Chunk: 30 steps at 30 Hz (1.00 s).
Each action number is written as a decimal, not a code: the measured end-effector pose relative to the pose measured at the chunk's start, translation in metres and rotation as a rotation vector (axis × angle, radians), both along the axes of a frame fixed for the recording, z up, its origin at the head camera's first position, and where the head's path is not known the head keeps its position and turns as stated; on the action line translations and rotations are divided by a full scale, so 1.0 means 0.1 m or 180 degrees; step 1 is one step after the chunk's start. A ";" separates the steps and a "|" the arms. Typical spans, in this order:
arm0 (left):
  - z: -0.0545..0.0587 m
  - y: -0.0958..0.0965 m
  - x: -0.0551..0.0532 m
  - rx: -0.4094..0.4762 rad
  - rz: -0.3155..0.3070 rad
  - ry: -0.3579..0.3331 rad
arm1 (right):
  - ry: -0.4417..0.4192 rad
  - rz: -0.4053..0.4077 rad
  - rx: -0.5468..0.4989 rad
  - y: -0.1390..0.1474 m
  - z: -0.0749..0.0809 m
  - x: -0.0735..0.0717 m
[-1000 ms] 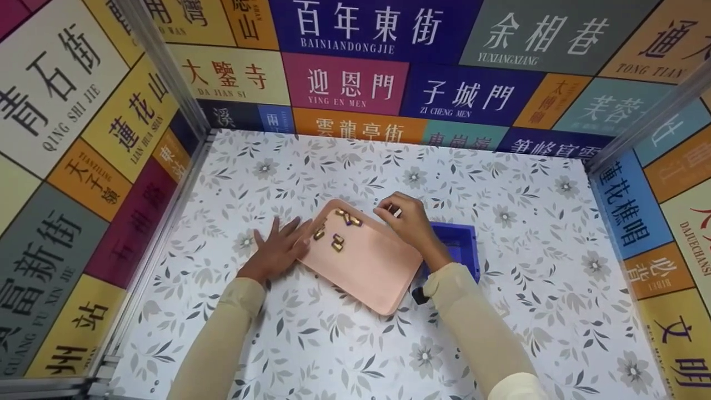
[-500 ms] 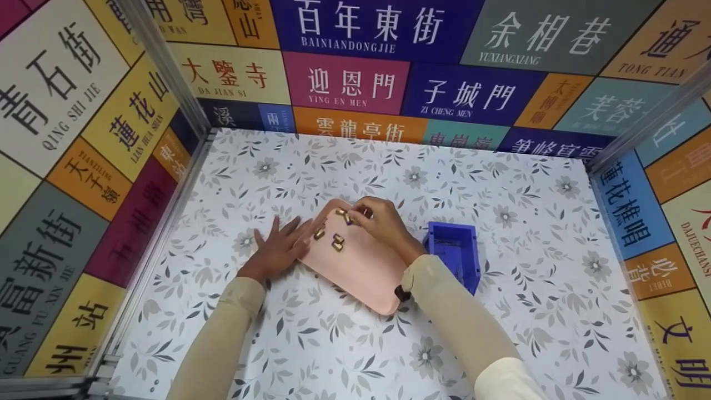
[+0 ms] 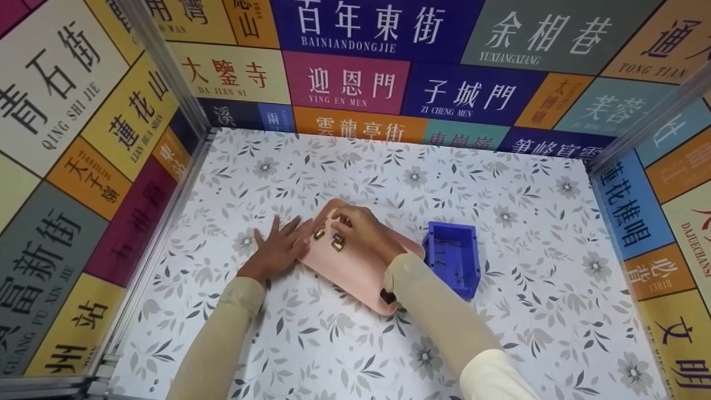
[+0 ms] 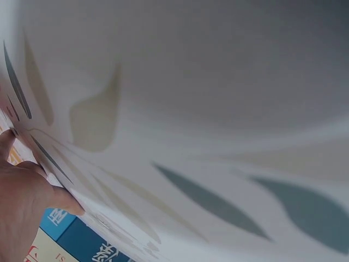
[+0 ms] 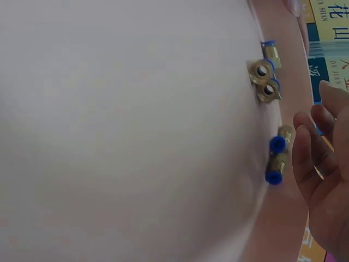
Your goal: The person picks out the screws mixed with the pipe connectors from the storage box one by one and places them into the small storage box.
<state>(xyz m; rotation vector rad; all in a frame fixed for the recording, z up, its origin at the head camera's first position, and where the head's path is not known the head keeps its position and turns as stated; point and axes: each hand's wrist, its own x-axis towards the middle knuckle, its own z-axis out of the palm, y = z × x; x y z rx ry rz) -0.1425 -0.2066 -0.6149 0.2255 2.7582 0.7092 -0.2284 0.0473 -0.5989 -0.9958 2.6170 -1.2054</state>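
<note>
A pink tray (image 3: 355,272) lies slanted on the table, bearing several brass push-in fittings (image 3: 338,243) with blue collars. My left hand (image 3: 278,251) rests with spread fingers against the tray's left edge. Over the tray's upper part is my right hand (image 3: 361,229), its fingers bent beside the fittings and its palm facing down. From the right wrist view, the right hand (image 5: 327,169) has bent fingers next to a pair of fittings (image 5: 277,164), with nothing seen between them. Another cluster of fittings (image 5: 267,90) stands close by, two with ring-shaped ends facing the camera.
A blue bin (image 3: 475,253) stands right of the tray, with several thin screws (image 3: 458,275) inside. The table (image 3: 533,311) has a floral cover. Printed panels (image 3: 344,83) with metal corner posts (image 3: 180,72) enclose it at the back and sides.
My right hand has moved left from the tray's right side to above the fittings, covering the upper ones and uncovering the blue bin. My left hand has stayed in place.
</note>
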 end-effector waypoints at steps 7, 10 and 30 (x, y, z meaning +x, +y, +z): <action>-0.02 -0.03 0.02 0.0002 -0.0003 0.0018 | -0.0038 0.0169 0.0426 -0.15 -0.07 0.00; -0.02 -0.03 0.03 0.0026 -0.0011 0.0011 | 0.0249 0.0172 0.0647 -0.20 -0.12 0.01; -0.02 -0.01 0.00 0.0049 0.0030 -0.0003 | 0.0602 -0.0060 0.0682 -0.27 -0.23 0.02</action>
